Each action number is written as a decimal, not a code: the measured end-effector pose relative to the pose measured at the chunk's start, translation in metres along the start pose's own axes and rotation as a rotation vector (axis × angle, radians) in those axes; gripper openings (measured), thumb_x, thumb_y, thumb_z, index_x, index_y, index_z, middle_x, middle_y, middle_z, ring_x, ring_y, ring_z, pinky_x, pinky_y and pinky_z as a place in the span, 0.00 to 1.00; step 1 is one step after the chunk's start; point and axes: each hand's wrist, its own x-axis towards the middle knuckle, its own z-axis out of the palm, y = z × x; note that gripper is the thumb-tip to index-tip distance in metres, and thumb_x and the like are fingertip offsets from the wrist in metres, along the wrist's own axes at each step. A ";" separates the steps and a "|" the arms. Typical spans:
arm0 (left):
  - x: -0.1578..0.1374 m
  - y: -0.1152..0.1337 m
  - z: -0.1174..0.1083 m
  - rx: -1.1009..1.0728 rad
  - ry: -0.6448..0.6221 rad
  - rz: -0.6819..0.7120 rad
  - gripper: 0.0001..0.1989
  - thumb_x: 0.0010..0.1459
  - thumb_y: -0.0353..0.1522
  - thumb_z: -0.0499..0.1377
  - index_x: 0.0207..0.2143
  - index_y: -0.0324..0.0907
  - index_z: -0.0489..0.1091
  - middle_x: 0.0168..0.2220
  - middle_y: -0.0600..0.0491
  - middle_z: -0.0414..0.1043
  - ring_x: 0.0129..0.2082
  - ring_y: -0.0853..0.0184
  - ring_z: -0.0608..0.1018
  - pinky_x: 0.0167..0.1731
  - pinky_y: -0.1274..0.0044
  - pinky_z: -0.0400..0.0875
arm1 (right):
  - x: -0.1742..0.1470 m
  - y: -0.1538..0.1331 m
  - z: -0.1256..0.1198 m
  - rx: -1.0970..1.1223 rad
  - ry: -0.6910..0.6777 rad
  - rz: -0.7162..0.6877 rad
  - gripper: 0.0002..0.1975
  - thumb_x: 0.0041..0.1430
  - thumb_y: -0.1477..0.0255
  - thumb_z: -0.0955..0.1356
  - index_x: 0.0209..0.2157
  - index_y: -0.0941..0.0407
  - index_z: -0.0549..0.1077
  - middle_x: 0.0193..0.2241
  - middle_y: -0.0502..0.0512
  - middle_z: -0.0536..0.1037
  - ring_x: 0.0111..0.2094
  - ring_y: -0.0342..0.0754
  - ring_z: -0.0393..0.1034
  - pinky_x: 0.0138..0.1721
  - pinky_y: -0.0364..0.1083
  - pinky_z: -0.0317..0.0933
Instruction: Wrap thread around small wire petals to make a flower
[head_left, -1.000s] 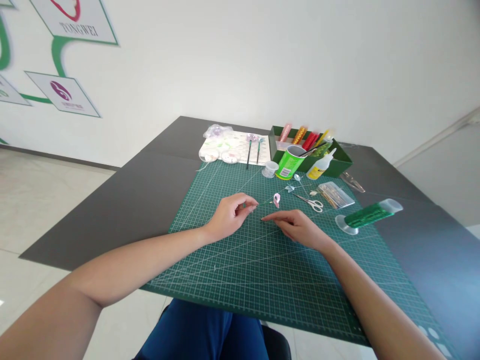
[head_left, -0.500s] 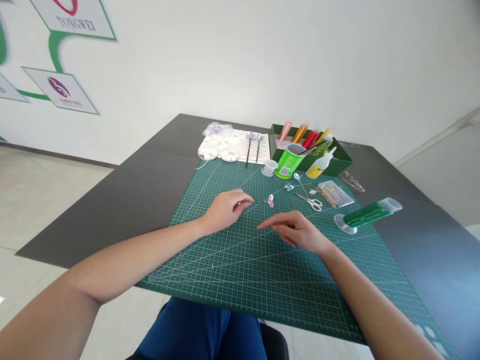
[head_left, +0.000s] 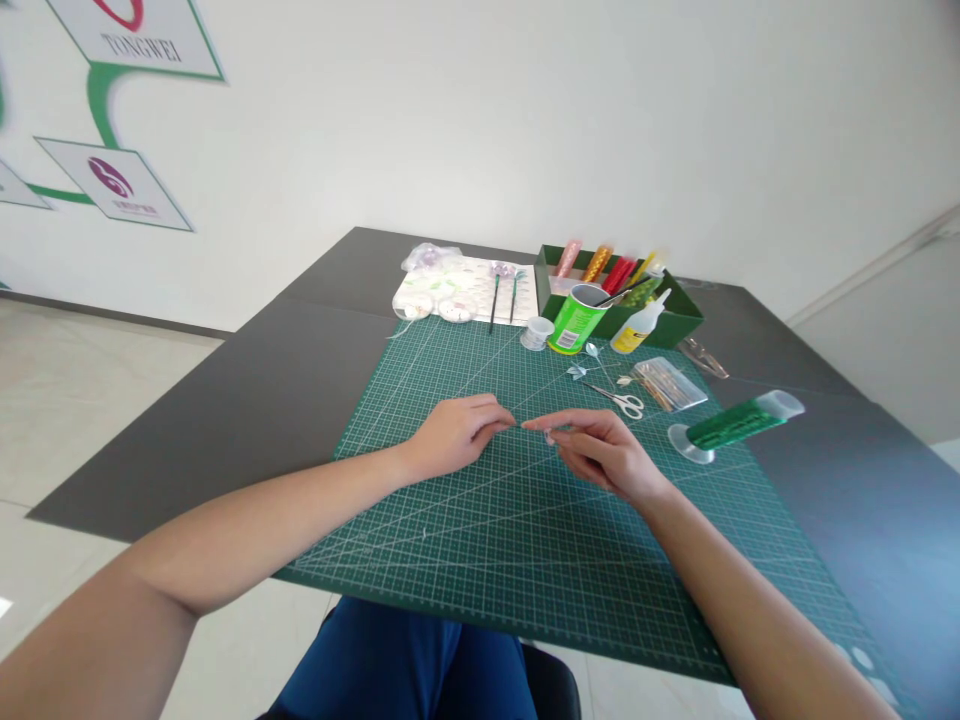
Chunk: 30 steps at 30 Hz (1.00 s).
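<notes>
My left hand (head_left: 456,435) is closed in a pinch on the thin wire stem of a small pink flower, low over the green cutting mat (head_left: 450,545). Just to its right is my right hand (head_left: 600,452), its index finger stretched towards the left fingertips and its other fingers curled. The pink flower (head_left: 550,437) shows only in part between the right fingers, which close around it. Most of the stem is hidden by the hands.
Beyond the hands lie white-handled scissors (head_left: 628,405), wire leaves (head_left: 577,372) and a clear case (head_left: 670,384). A green can (head_left: 576,320), glue bottle (head_left: 640,325), spool (head_left: 537,333) and green box (head_left: 684,318) stand behind. A green-wound tube (head_left: 739,425) is at right.
My right hand has come up to the pink flower and now partly covers it. My left hand has shifted slightly right and nearer, bringing both hands' fingertips close together.
</notes>
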 end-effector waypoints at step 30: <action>-0.002 0.000 0.001 0.051 -0.142 0.178 0.12 0.70 0.30 0.52 0.46 0.42 0.76 0.41 0.51 0.78 0.38 0.69 0.79 0.35 0.78 0.73 | 0.009 0.004 -0.012 -0.084 0.073 0.075 0.23 0.63 0.62 0.67 0.51 0.64 0.77 0.09 0.39 0.54 0.11 0.36 0.43 0.14 0.40 0.39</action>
